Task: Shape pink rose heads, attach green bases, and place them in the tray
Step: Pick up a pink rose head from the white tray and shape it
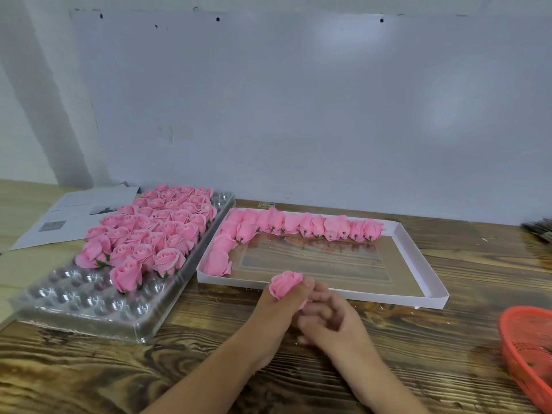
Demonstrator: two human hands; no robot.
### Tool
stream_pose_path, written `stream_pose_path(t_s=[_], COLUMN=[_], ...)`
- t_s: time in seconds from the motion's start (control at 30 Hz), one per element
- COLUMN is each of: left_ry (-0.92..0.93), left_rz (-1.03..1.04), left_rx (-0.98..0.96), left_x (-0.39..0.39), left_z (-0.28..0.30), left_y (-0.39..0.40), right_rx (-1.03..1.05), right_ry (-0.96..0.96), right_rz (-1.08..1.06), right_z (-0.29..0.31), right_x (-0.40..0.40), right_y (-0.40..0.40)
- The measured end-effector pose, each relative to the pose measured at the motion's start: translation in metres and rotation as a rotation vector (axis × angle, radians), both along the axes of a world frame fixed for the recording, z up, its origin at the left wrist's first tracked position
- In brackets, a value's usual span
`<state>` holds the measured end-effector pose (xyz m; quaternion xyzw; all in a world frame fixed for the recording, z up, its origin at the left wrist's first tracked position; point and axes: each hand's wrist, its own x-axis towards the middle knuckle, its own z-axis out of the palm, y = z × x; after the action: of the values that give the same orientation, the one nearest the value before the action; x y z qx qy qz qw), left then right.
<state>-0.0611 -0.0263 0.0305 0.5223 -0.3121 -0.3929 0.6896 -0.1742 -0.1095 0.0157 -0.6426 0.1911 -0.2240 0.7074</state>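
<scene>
Currently one rose point(285, 283) sits pinched in the left hand point(277, 312), just above the tabletop point(209, 369) by the box point(418, 252), while the right hand point(331, 321) curls against its underside; whether it holds a base, I cannot tell. Judging by the tray point(89, 306), most cups are filled, with near rows empty and loose heads point(298, 224) waiting in the box, a basket point(525, 348) and papers point(59, 216) off to the sides and nothing in the way

A pale wall panel point(298, 100) with soft light patches filled the upper frame; a dark-grained wooden table point(343, 369) spanned the lower part.
</scene>
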Motion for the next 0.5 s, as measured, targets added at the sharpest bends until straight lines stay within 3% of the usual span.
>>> stream_pose_path(t_s=[0.07, 0.13, 0.27, 0.5], left_ry=[0.048, 0.084, 0.170, 0.213], left_rz=[0.032, 0.014, -0.041, -0.111], left_rx=[-0.012, -0.036, -0.058, -0.043], left_x=[-0.001, -0.004, -0.009, -0.005], left_z=[-0.001, -0.002, -0.003, -0.003], left_y=[-0.002, -0.003, -0.003, -0.004], right_rx=[-0.406, -0.530, -0.653, -0.552], right_ry=[0.043, 0.001, -0.012, -0.021], right_rz=[-0.215, -0.307, -0.360, -0.347], right_z=[-0.004, -0.006, -0.007, -0.005], right_x=[0.002, 0.003, 0.006, 0.005], right_y=[0.009, 0.015, 0.016, 0.017])
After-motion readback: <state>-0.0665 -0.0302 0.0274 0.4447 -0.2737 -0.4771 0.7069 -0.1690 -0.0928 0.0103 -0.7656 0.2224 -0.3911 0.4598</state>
